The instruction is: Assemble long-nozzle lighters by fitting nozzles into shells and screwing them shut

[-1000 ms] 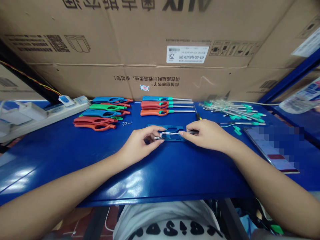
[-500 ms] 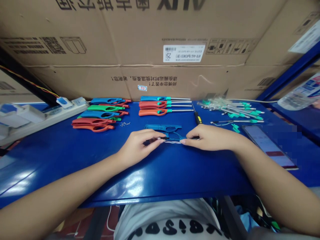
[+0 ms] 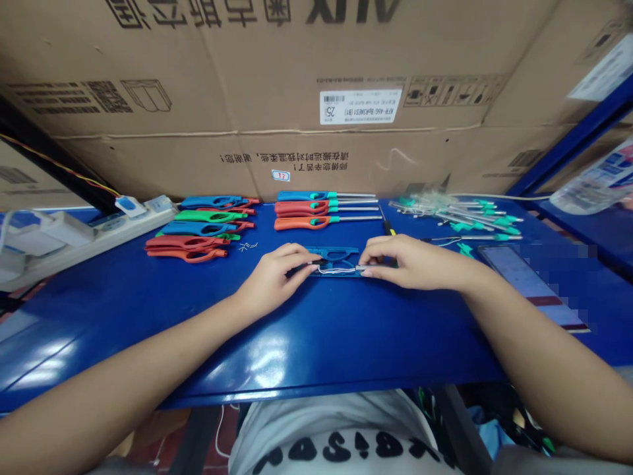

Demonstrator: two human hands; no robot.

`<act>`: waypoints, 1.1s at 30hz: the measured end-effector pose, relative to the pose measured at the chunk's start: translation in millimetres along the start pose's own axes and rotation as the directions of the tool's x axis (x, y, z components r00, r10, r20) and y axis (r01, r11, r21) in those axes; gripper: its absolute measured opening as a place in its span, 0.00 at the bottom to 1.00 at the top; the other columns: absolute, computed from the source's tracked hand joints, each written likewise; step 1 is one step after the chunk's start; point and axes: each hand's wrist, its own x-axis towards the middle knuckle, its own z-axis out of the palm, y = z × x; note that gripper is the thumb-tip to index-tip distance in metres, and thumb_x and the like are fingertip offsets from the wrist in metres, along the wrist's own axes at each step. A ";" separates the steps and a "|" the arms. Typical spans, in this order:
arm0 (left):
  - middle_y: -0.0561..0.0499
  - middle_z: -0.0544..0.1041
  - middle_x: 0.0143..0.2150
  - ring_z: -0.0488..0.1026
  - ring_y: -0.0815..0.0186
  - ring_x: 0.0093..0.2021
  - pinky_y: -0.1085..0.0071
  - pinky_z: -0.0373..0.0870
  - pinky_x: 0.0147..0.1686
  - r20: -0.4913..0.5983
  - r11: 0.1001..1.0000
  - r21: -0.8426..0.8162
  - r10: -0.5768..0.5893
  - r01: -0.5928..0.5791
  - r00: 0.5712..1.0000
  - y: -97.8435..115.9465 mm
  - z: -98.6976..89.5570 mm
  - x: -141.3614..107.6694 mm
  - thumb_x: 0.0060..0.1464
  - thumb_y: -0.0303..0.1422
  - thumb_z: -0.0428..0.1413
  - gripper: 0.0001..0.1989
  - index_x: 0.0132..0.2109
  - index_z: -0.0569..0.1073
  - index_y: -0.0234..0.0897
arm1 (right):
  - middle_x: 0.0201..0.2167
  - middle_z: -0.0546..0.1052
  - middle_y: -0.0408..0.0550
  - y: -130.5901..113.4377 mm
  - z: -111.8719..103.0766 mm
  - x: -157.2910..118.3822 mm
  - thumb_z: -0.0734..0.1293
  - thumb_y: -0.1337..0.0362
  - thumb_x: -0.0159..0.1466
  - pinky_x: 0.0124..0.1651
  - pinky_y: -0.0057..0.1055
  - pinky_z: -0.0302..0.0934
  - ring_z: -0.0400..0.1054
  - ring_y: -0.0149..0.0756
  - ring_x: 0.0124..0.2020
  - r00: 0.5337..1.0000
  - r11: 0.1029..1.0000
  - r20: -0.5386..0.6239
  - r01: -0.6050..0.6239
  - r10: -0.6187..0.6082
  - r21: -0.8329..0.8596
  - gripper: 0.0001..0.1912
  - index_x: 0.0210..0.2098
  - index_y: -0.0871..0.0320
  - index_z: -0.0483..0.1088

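My left hand [image 3: 277, 274] pinches the black end of a thin wired part at the middle of the blue table [image 3: 257, 330]. With fingers closed, my right hand [image 3: 403, 262] grips the part's metal rod. White wires [image 3: 337, 270] run between the two hands. Just behind and beneath them lie blue plastic casing halves [image 3: 341, 253] with loop-shaped handles, partly covered by my fingers.
Coloured casings [image 3: 198, 227] lie at the left near small screws [image 3: 248, 247] and a power strip [image 3: 133, 221]. Lighters [image 3: 301, 208] with rods lie at the back. Right of them are a screwdriver [image 3: 386, 227], rod parts [image 3: 459, 214], a phone [image 3: 529, 284] and a bottle [image 3: 591, 185].
Both hands have moved slightly away from me, bringing the wired part over the nearer blue casing. My right hand has shifted so the metal rod end shows at its fingertips.
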 end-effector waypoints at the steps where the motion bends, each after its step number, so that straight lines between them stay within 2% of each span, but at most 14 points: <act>1: 0.44 0.80 0.45 0.78 0.63 0.44 0.66 0.76 0.47 0.004 1.000 0.018 0.020 -0.020 1.000 -0.2 0.6 0.2 0.66 0.32 0.55 0.11 0.50 0.79 0.35 | 0.38 0.78 0.50 0.3 -0.4 0.1 0.65 0.57 0.68 0.41 0.34 0.63 0.70 0.38 0.37 0.999 0.999 -0.006 -0.033 0.033 0.007 0.12 0.42 0.58 0.75; 4: 0.44 0.80 0.45 0.77 0.62 0.46 0.63 0.75 0.48 0.023 0.996 0.068 0.059 -0.061 0.998 -0.7 1.5 1.2 0.67 0.31 0.54 0.11 0.51 0.79 0.35 | 0.35 0.79 0.48 -1.0 -2.6 -0.3 0.67 0.57 0.66 0.36 0.31 0.62 0.70 0.35 0.32 0.992 0.992 -0.010 -0.126 0.126 0.028 0.11 0.40 0.59 0.75; 7: 0.44 0.80 0.46 0.76 0.61 0.47 0.62 0.75 0.48 0.036 0.993 0.088 0.079 -0.082 0.996 -0.8 2.2 2.2 0.66 0.30 0.54 0.11 0.51 0.79 0.36 | 0.33 0.80 0.48 -1.7 -4.4 -0.9 0.67 0.57 0.66 0.34 0.31 0.61 0.70 0.35 0.31 0.988 0.988 0.002 -0.156 0.156 0.015 0.11 0.38 0.58 0.75; 14: 0.44 0.80 0.46 0.77 0.60 0.47 0.60 0.75 0.48 0.080 0.988 0.106 0.105 -0.114 0.991 -3.9 6.5 2.9 0.66 0.30 0.54 0.10 0.50 0.79 0.36 | 0.37 0.81 0.51 7.7 -0.6 1.3 0.65 0.60 0.68 0.42 0.34 0.62 0.73 0.39 0.37 0.999 0.995 -0.001 -0.049 0.049 -0.093 0.11 0.37 0.58 0.79; 20: 0.44 0.80 0.44 0.77 0.61 0.44 0.62 0.76 0.46 0.088 0.987 0.105 0.116 -0.125 0.989 -8.0 6.4 1.7 0.66 0.31 0.55 0.11 0.49 0.80 0.35 | 0.36 0.82 0.49 8.8 1.7 2.4 0.67 0.62 0.66 0.37 0.30 0.62 0.74 0.36 0.33 0.986 0.985 0.031 -0.160 0.162 -0.057 0.09 0.40 0.58 0.79; 27: 0.45 0.80 0.43 0.77 0.61 0.43 0.63 0.76 0.45 0.097 0.992 0.084 0.087 -0.096 0.991 -6.5 3.9 0.0 0.65 0.32 0.56 0.11 0.49 0.81 0.37 | 0.35 0.83 0.46 9.3 4.7 4.5 0.66 0.65 0.66 0.38 0.32 0.61 0.74 0.37 0.35 0.994 0.983 0.027 -0.099 0.104 -0.153 0.08 0.35 0.56 0.79; 33: 0.44 0.80 0.43 0.78 0.61 0.43 0.64 0.76 0.45 0.106 0.993 0.070 0.091 -0.098 0.990 -8.6 4.1 -1.5 0.66 0.32 0.55 0.11 0.50 0.81 0.36 | 0.37 0.83 0.48 7.6 5.5 4.8 0.67 0.64 0.67 0.40 0.33 0.61 0.75 0.39 0.38 0.997 0.962 -0.020 -0.083 0.081 -0.261 0.09 0.36 0.56 0.80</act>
